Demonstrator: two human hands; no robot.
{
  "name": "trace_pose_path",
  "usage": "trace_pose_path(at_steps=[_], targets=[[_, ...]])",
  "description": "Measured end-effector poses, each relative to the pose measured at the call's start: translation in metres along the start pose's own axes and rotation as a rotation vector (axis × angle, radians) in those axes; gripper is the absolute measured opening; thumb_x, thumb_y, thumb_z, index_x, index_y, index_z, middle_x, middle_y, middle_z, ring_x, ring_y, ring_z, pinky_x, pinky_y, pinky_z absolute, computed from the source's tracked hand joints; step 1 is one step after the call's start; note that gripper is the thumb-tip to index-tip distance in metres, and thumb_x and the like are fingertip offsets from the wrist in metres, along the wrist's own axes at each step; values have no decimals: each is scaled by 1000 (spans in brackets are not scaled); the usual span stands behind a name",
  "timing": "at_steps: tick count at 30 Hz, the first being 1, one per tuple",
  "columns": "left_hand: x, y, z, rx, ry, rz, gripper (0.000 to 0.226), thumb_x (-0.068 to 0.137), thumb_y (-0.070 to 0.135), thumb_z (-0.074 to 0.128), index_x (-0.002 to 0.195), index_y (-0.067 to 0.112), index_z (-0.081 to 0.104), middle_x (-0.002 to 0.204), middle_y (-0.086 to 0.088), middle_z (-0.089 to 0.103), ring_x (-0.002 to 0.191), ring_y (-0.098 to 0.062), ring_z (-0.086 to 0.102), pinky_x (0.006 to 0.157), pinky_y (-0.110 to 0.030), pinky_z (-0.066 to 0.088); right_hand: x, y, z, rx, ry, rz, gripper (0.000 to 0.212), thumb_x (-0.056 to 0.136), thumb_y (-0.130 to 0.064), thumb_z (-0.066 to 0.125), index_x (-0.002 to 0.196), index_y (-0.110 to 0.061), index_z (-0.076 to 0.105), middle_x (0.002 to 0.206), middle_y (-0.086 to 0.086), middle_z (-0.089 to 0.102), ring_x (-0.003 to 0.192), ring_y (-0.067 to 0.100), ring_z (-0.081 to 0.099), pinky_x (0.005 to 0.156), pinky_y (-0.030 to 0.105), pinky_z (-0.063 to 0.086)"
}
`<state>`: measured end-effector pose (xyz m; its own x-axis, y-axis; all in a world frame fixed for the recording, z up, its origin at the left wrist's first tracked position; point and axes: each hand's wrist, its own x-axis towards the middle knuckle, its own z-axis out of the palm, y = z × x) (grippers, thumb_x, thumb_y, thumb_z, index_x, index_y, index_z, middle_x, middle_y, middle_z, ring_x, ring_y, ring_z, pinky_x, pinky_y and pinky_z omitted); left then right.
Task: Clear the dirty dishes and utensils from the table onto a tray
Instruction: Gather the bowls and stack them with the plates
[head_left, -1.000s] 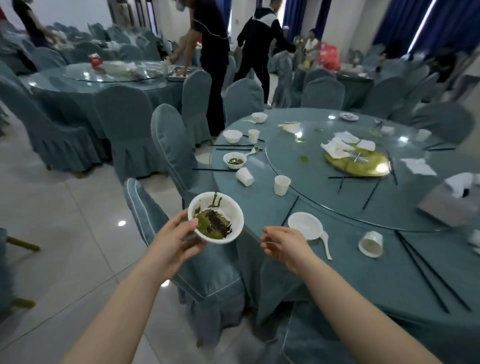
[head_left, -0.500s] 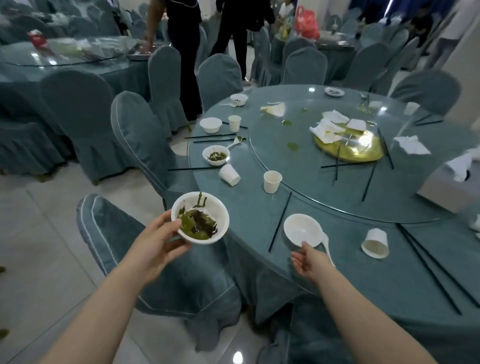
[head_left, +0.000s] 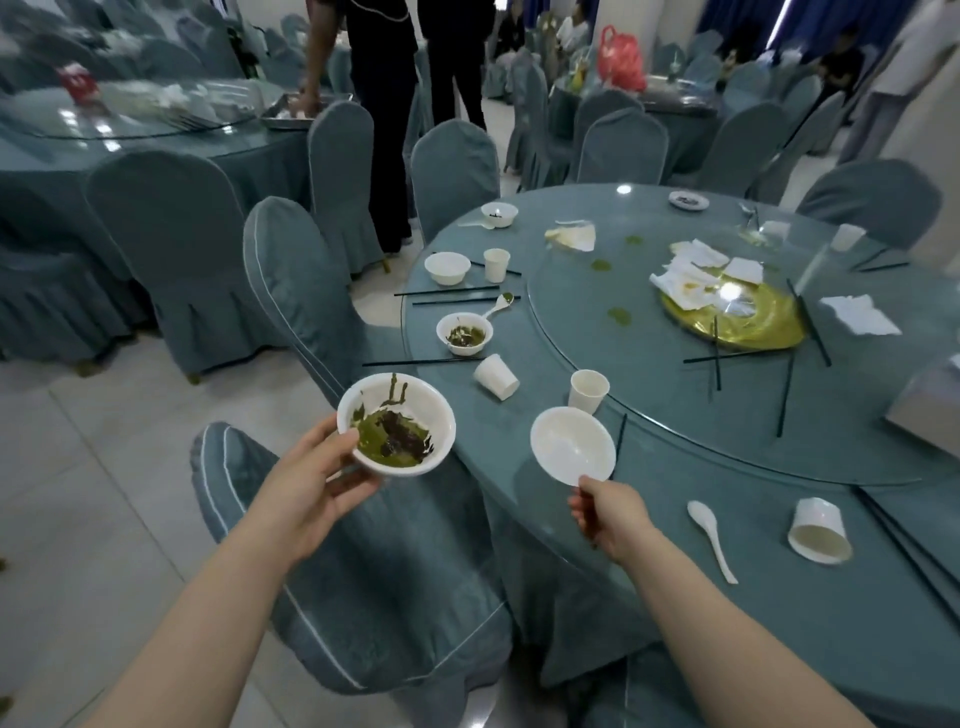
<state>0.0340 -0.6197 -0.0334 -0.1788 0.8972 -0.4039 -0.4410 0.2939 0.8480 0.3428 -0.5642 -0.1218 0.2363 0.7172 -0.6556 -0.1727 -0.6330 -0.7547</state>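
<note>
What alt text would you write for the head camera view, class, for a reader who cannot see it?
A person's left hand holds a bowl of green leftovers while the right hand pinches an empty white bowl by its rim, above a round table strewn with cups, chopsticks and napkins.

Grey-blue covered chairs (head_left: 306, 291) ringing the round surface (head_left: 727, 545), one (head_left: 363, 597) close at the near edge. Two people in dark clothes (head_left: 384, 104) standing by a second round surface (head_left: 130, 150) at far left, a red bag (head_left: 621, 60) on a third one behind. Pale tiled floor (head_left: 78, 493), blue curtains (head_left: 810, 21) at far right.
</note>
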Motion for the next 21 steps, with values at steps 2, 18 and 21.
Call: trace_pose_path(at_steps=[2,18,21], targets=[[3,14,-19,-27,-12,13,22,92,12,57,111,22,64,101,-11,73,87,-23,72,62,-32,58,-21,-11,33,-31,-49,-67,22,95,-18,51,75,-9,55,56,4,55,47,14,45,43,19,37],[42,133,-207,48,-98,51,40,89,17,63,128,26,56,112,-13,67,87,-25,72,64,-34,59,-169,-24,321,-200,-361,-390,21,94,-16,49,74,-10,51,54,4,50,47,14,44,57,28,38],[60,146,-226,69,-124,55,40,90,19,62,129,26,56,116,-12,66,88,-25,72,66,-34,59,-167,-28,359,-301,-384,-415,16,90,-15,50,75,-9,49,58,6,46,54,19,41,54,28,34]])
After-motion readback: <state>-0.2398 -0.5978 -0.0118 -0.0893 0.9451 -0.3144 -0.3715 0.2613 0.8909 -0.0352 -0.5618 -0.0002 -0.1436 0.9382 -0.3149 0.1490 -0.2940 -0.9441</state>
